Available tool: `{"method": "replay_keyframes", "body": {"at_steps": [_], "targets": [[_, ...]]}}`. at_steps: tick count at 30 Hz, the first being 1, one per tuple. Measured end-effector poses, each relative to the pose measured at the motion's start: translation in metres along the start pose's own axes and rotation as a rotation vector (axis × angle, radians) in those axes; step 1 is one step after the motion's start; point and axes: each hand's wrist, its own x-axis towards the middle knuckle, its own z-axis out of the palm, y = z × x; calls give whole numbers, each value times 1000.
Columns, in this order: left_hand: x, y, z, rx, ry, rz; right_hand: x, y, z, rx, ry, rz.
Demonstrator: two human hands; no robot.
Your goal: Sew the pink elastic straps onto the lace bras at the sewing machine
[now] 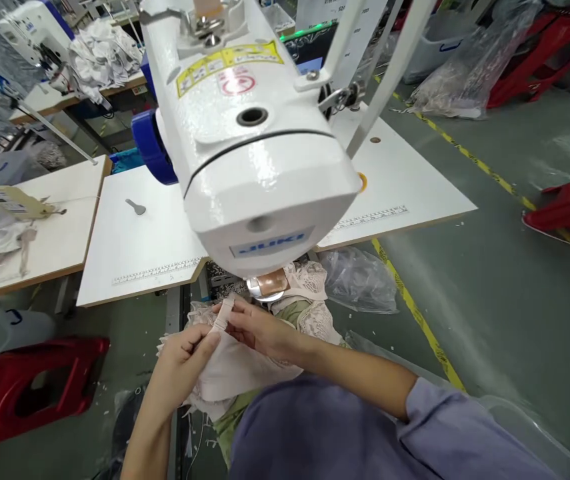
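Note:
Below the sewing machine head [269,200], a pale pink bra [245,373] lies across my lap. My left hand [189,353] is closed, pinching the bra strap [223,315] between thumb and fingers. On the other side of that strap, my right hand [259,327] is closed on it near its upper end, with the fingertips partly hidden. Lace cups [312,280] of pale pink garments spread to the right of my hands, by the machine's metal plate [271,283]. More ruffled pale fabric shows to the left, partly under my hands.
The white machine table [139,247] has printed rulers along its front edge and a small grey tool [136,207] on it. A clear plastic bag [362,280] hangs at right. Red stools [85,380] stand on the floor on both sides. Another sewing machine [35,30] is behind left.

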Motion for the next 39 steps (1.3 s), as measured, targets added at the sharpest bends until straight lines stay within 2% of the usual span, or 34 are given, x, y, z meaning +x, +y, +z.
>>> {"method": "replay_keyframes", "body": {"at_steps": [1, 3, 5, 7, 11, 14, 18, 22, 25, 30, 32, 34, 36, 37, 39], "targets": [[4, -5, 0, 32, 29, -7, 6, 5, -1, 93, 56, 30], [13, -20, 8, 52, 144, -29, 11, 17, -9, 98, 186, -8], [23, -37, 23, 9, 270, -64, 10, 31, -22, -93, 299, -128], [33, -53, 45, -71, 312, -88, 6, 47, -36, -382, 363, -248], [45, -67, 88, -288, 226, -100, -2, 73, -56, -986, 347, -530], [47, -64, 99, -380, 272, -97, -7, 77, -63, -1238, 271, -649], [36, -51, 91, -373, 370, -79, -15, 59, -62, -1207, 275, -634], [26, -39, 84, -382, 294, -52, -14, 33, -55, -1235, 239, -575], [24, -34, 86, -356, 287, -54, -9, 24, -53, -1244, 202, -552], [33, -30, 98, -234, 314, -50, -8, 36, -57, -1327, 290, -747], [41, -29, 101, -180, 326, -42, -11, 40, -61, -1421, 277, -823], [50, -29, 101, -127, 339, -27, -13, 33, -74, -1567, 201, -836], [59, -32, 98, -79, 342, -6, -14, 6, -101, -1715, 183, -765], [62, -34, 96, -49, 341, -2, -16, -17, -119, -1773, 232, -711], [64, -37, 94, 33, 319, -7, -21, -77, -161, -1831, 486, -633]]}}
